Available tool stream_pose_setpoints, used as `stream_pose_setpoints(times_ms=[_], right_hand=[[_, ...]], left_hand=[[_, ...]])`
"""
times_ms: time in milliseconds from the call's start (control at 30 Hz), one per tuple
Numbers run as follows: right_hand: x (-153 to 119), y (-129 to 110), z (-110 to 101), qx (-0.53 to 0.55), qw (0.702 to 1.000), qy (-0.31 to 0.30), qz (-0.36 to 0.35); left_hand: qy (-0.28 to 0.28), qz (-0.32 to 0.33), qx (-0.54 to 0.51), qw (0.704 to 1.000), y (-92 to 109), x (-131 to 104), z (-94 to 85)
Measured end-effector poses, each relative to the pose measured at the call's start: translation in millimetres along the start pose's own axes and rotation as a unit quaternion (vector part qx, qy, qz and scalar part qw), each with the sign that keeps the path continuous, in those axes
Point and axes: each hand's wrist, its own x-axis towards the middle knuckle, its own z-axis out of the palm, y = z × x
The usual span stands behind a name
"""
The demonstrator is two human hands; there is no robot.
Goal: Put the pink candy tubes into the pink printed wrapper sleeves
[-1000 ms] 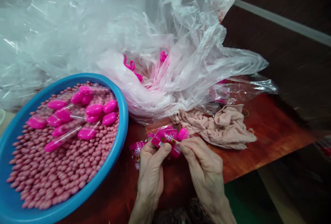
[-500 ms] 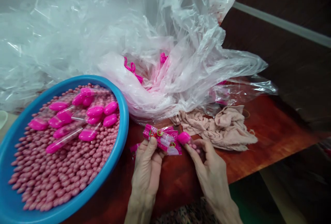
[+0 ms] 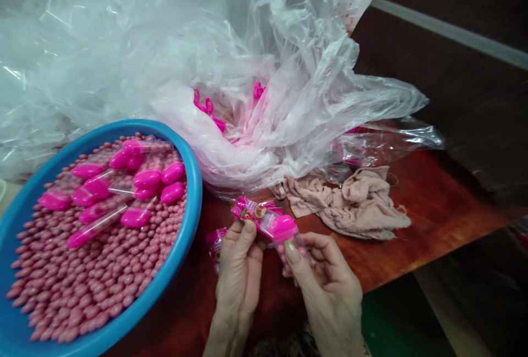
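Observation:
My left hand [image 3: 239,269] pinches a pink printed wrapper [image 3: 249,209] with a see-through part. In my right hand [image 3: 330,283], thumb and fingers grip a small clear tube [image 3: 284,228] with a bright pink rounded cap and pink balls inside. The tube's capped end overlaps the wrapper; whether it is inside the wrapper or in front of it, I cannot tell. Another pink printed wrapper [image 3: 215,244] lies on the table left of my left hand. To the left, a blue basin [image 3: 197,181] holds many pink candy balls [image 3: 91,280], with several pink-capped tubes [image 3: 136,215] lying on them.
Behind my hands spreads a large crumpled clear plastic bag [image 3: 305,109] with pink plastic pieces [image 3: 210,109] in it. A beige cloth [image 3: 363,206] lies bunched on the reddish-brown table [image 3: 429,225], right of the hands. A dark panel [image 3: 445,98] stands at the right.
My right hand has moved left with the tube, bringing its pink cap from beside the wrapper to overlap it. The wrapper in my left hand now tilts more down to the right.

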Motion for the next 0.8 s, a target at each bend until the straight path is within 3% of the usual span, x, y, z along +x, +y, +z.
stream_pose_setpoints(times_ms=[333, 600, 800], right_hand=[[3.6, 7.9, -0.3, -0.087, 0.992, 0.036, -0.082], [5.8, -0.9, 1.7, 0.007, 1.0, -0.021, 0.011], [6.7, 3.6, 0.2, -0.045, 0.996, -0.014, -0.073]], left_hand=[[-0.038, -0.032, 0.042, 0.998, -2.9, -1.4, 3.5], [-0.054, -0.056, 0.033, 0.996, -0.4, -0.2, 2.9], [-0.039, -0.05, 0.039, 0.997, -1.5, 0.8, 5.6]])
